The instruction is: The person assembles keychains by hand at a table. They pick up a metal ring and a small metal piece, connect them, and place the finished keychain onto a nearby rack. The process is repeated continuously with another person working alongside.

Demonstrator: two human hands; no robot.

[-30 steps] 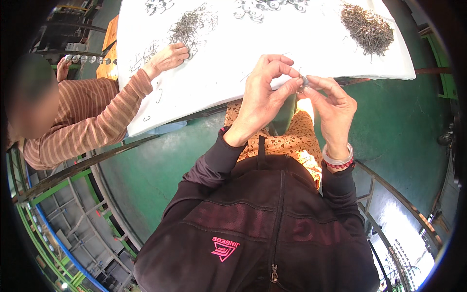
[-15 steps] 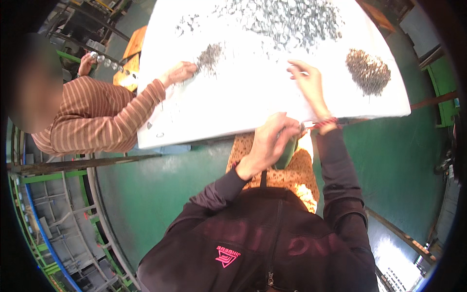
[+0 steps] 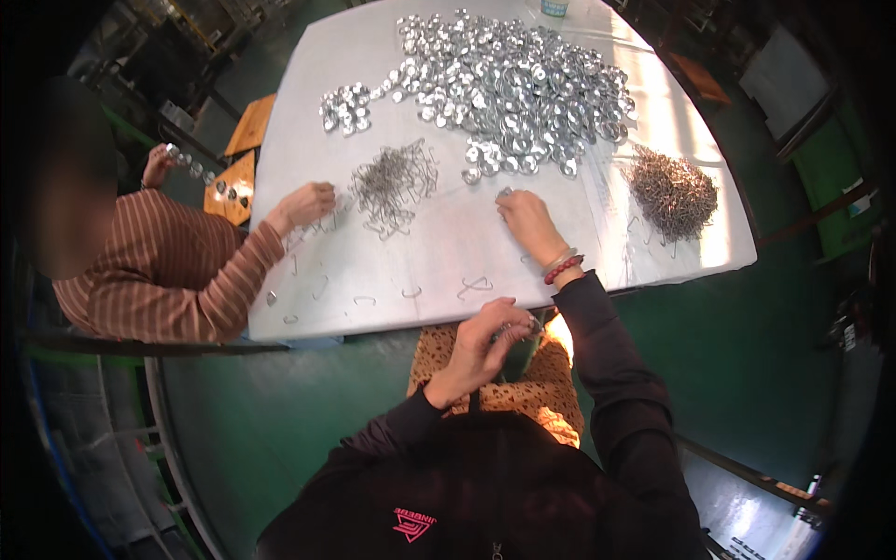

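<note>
At the table's near edge my left hand [image 3: 478,347] is closed, with a small shiny metal piece [image 3: 534,325] at its fingertips; its exact kind is hard to make out. My right hand [image 3: 532,226] reaches over the table, thumb and fingers pinched on a small round metal cap [image 3: 505,192]. Just beyond it spreads a big heap of shiny round metal caps [image 3: 523,89]. Bent wire hooks lie in a loose grey pile [image 3: 392,187] left of my right hand and a denser brownish pile [image 3: 674,194] to its right. Several single hooks [image 3: 474,286] are scattered along the near edge.
At the left, a co-worker in a striped sleeve [image 3: 201,294] has one hand [image 3: 310,203] beside the grey hook pile and holds a string of metal caps [image 3: 191,166] in the other. A cup [image 3: 553,7] stands at the far edge of the white table [image 3: 448,229].
My right hand, its fingers apart before, is now pinched on a metal cap beside the heap. My left hand stays near the table edge. The view has shifted and the glare has dimmed.
</note>
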